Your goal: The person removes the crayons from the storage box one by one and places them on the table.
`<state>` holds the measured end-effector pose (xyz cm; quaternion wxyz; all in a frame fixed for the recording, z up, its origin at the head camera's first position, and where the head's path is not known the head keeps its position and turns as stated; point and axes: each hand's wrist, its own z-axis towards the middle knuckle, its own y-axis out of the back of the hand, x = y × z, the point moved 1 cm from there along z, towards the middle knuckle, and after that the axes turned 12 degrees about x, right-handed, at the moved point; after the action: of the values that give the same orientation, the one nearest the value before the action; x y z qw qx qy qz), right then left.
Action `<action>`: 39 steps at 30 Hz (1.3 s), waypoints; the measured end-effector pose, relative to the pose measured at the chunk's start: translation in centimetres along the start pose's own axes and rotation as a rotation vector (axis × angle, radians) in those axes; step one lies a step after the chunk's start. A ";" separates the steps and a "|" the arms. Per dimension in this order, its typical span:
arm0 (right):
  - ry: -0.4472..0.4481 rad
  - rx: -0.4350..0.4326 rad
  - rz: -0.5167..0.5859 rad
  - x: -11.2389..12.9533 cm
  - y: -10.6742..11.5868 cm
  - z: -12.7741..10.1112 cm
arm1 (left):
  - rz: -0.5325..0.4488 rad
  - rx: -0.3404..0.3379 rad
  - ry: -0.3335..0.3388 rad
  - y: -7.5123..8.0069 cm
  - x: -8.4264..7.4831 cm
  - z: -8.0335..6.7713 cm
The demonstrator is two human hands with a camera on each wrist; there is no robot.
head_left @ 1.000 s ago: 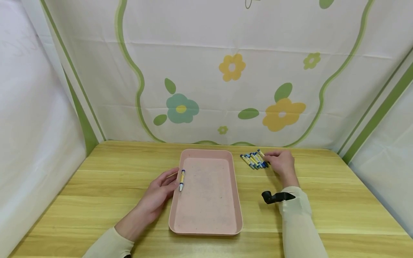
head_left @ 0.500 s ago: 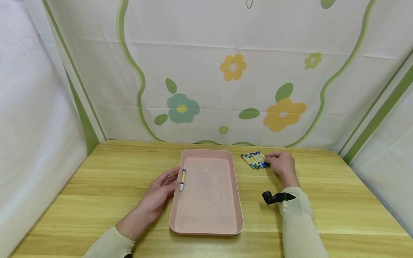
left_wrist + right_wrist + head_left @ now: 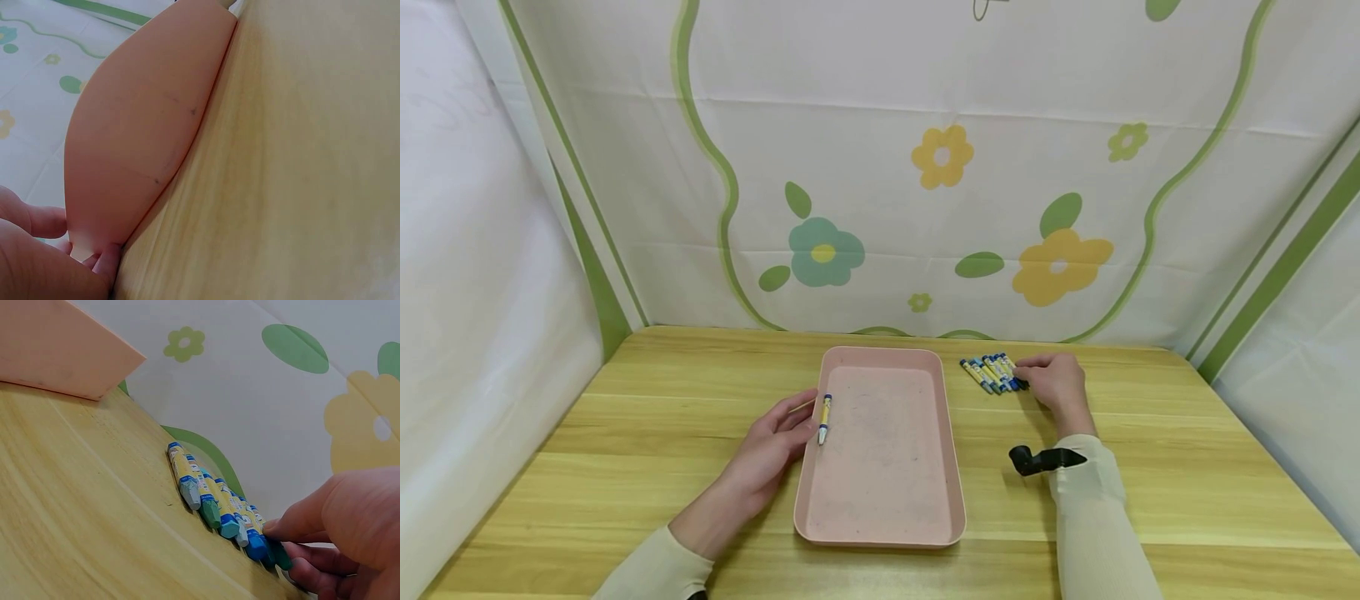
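A pink tray (image 3: 887, 475) lies in the middle of the wooden table (image 3: 1165, 475). My left hand (image 3: 808, 417) is at its left side, thumb on the rim and fingertips (image 3: 106, 265) against the outer wall (image 3: 144, 137). One yellow-and-blue crayon (image 3: 824, 418) lies just inside that rim, next to my fingertips. Right of the tray is a row of several crayons (image 3: 991, 373), also seen in the right wrist view (image 3: 212, 500). My right hand (image 3: 1024, 373) is at the row's right end and pinches the end crayon (image 3: 275, 553) there, forefinger on top.
A flowered cloth backdrop (image 3: 940, 208) stands close behind the table, with white side walls (image 3: 475, 292) to the left and right. A black camera mount (image 3: 1037, 458) sits on my right wrist. Bare wood (image 3: 662, 375) lies left of the tray.
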<state>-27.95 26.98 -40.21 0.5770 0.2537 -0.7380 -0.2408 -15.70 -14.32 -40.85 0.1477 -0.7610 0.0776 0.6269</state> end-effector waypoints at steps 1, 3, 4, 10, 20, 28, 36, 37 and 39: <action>0.000 -0.001 0.000 0.0 0.0 0.0 | 0.000 0.000 0.000 0.0 0.0 0.0; 0.000 0.000 -0.001 0.0 0.0 0.0 | -0.001 0.000 0.000 0.0 0.0 0.0; -0.001 0.001 -0.001 0.0 0.0 0.0 | -0.001 0.000 0.001 0.0 0.0 0.0; -0.003 0.001 0.003 0.0 0.0 0.0 | 0.000 -0.002 0.004 0.0 0.0 0.0; 0.012 -0.031 0.069 0.1 0.2 -0.2 | 0.005 -0.001 0.007 0.1 0.0 0.1; 0.048 -0.024 0.125 0.5 0.3 -0.4 | 0.002 -0.006 0.004 0.1 0.1 0.1; 0.097 -0.046 0.152 1.7 0.5 -0.7 | 0.002 -0.007 0.005 0.1 0.1 0.1; 0.101 -0.048 0.152 1.8 0.6 -0.7 | 0.003 -0.006 0.004 0.1 0.1 0.1; 0.107 -0.048 0.155 2.1 0.6 -0.9 | 0.004 -0.005 0.005 0.1 0.1 0.1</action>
<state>-27.59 26.00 -38.06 0.6384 0.1941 -0.7177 -0.1992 -15.82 -14.35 -40.99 0.1443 -0.7629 0.0780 0.6253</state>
